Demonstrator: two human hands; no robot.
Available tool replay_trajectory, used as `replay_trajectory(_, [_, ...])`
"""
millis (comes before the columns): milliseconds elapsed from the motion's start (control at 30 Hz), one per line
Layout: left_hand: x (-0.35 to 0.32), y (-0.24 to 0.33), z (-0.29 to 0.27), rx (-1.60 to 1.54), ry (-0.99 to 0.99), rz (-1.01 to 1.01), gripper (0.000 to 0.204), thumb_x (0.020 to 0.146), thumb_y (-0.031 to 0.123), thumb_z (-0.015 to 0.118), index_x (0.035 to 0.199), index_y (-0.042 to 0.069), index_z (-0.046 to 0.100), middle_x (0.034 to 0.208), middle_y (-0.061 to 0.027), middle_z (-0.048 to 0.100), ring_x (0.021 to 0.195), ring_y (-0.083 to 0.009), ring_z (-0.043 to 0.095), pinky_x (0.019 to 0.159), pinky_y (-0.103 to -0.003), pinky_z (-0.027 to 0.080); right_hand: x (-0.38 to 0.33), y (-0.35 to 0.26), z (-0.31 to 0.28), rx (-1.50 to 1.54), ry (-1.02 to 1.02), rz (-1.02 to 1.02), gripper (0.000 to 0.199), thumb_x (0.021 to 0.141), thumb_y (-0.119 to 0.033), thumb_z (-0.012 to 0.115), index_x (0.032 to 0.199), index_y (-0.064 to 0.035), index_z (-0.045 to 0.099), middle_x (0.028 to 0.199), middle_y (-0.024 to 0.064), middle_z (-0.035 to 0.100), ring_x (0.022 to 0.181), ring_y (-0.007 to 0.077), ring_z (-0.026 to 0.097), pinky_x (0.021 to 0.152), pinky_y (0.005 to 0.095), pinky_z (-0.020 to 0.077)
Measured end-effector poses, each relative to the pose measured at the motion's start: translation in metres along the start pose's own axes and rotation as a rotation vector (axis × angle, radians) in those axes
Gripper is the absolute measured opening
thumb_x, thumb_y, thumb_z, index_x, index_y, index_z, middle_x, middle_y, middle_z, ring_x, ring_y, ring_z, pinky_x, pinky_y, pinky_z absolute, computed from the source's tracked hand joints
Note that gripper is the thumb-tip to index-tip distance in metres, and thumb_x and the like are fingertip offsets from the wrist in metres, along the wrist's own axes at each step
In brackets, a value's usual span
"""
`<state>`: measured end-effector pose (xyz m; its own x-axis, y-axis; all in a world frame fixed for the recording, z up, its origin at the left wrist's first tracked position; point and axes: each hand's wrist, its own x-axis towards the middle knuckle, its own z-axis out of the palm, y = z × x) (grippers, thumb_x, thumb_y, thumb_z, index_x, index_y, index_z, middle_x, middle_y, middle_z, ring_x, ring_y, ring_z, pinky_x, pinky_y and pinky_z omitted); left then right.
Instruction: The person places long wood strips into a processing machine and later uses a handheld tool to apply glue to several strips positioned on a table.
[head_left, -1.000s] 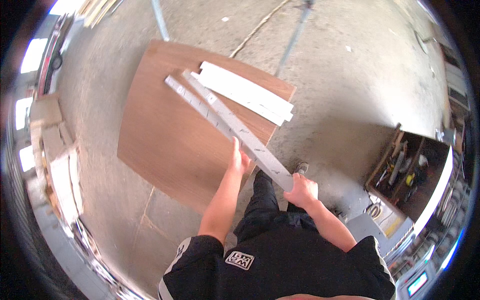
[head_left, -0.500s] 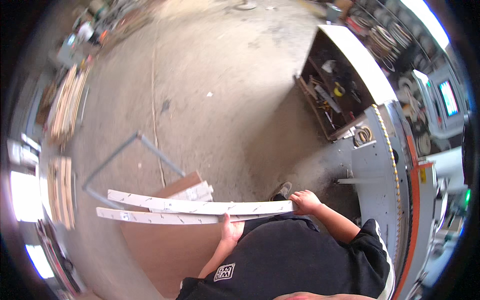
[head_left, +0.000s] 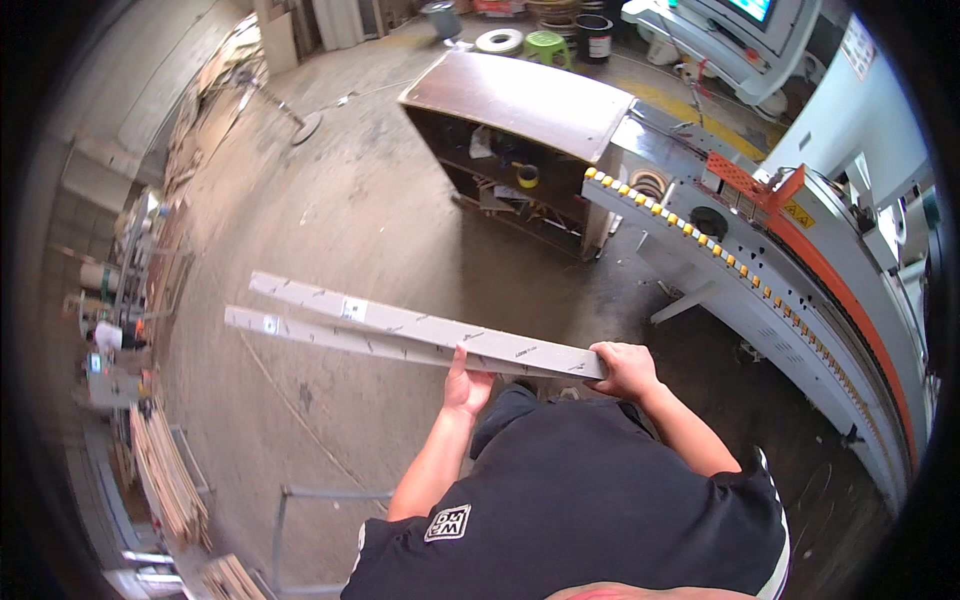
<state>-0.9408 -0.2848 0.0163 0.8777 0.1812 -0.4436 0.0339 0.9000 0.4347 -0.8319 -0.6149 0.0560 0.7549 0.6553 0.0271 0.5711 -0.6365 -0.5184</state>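
I carry two long, narrow grey-white panel strips (head_left: pixel 400 330) held together, level, in front of my body. My left hand (head_left: pixel 465 385) grips them from below near their middle. My right hand (head_left: pixel 625 368) clasps their near right end. The strips reach out to my left over the dusty concrete floor (head_left: pixel 330 210). I wear a black short-sleeved shirt.
A long grey machine (head_left: pixel 790 290) with a yellow-dotted roller track and orange trim runs along the right. A brown cabinet (head_left: pixel 520 130) with open shelves stands at its far end. Stacks of wood strips (head_left: pixel 165 475) lie at the left, and a metal frame (head_left: pixel 300 500) stands near my feet.
I have turned away from the brown board where the strips lay. The strips stay in both hands, and the machine and cabinet have come into view ahead.
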Motion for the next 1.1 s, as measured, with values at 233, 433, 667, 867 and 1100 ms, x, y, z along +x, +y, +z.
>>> replay_trajectory(233, [0.220, 0.012, 0.076, 0.125, -0.065, -0.275, 0.053, 0.097, 0.041, 0.074, 0.138, 0.009, 0.058, 0.135, -0.0065, 0.066, 0.127, -0.0271, 0.060, 0.111, -0.052, 0.045, 0.074, 0.039, -0.023, -0.024, 0.183, 0.356, 0.056, 0.067, -0.045, 0.087, 0.110, -0.0137, 0.070, 0.095, 0.0084, 0.076, 0.086, 0.0293, 0.074, 0.075, 0.0417, 0.0588])
replay_trajectory(433, [0.387, 0.035, 0.143, 0.194, -0.132, -0.411, 0.044, 0.101, 0.037, 0.070, 0.133, 0.007, 0.062, 0.127, -0.0082, 0.070, 0.119, -0.0273, 0.066, 0.106, -0.051, 0.051, 0.186, 0.060, -0.051, 0.013, 0.240, 0.563, 0.054, 0.068, -0.048, 0.087, 0.107, -0.0146, 0.071, 0.090, 0.0111, 0.075, 0.085, 0.0329, 0.073, 0.074, 0.0433, 0.0580])
replay_trajectory(667, [0.505, 0.039, 0.187, 0.374, -0.103, -0.434, 0.042, 0.109, 0.036, 0.055, 0.136, 0.005, 0.058, 0.130, -0.0103, 0.068, 0.121, -0.0286, 0.065, 0.102, -0.053, 0.055, 0.294, 0.156, -0.106, -0.123, -0.038, 0.665, 0.071, 0.072, -0.068, 0.080, 0.117, -0.0149, 0.068, 0.102, 0.0138, 0.075, 0.095, 0.0345, 0.073, 0.081, 0.0458, 0.0566])
replay_trajectory(867, [0.566, 0.016, 0.212, 0.515, -0.075, -0.459, 0.035, 0.110, 0.030, 0.054, 0.133, 0.004, 0.059, 0.127, -0.0131, 0.069, 0.120, -0.0319, 0.066, 0.106, -0.054, 0.053, 0.364, 0.271, -0.150, -0.017, -0.032, 0.592, 0.067, 0.079, -0.058, 0.080, 0.130, -0.0173, 0.062, 0.113, 0.0145, 0.074, 0.104, 0.0371, 0.070, 0.090, 0.0459, 0.0542])
replay_trajectory(1100, [0.586, 0.040, 0.287, 1.348, -0.219, -0.862, 0.031, 0.108, 0.037, 0.054, 0.104, 0.008, 0.061, 0.099, -0.0132, 0.077, 0.084, -0.0236, 0.076, 0.071, -0.035, 0.058, 0.371, 0.326, -0.126, -0.174, 0.268, 0.628, 0.067, 0.085, -0.050, 0.078, 0.139, -0.0144, 0.060, 0.148, 0.0041, 0.058, 0.140, 0.0263, 0.050, 0.123, 0.0512, 0.0301])
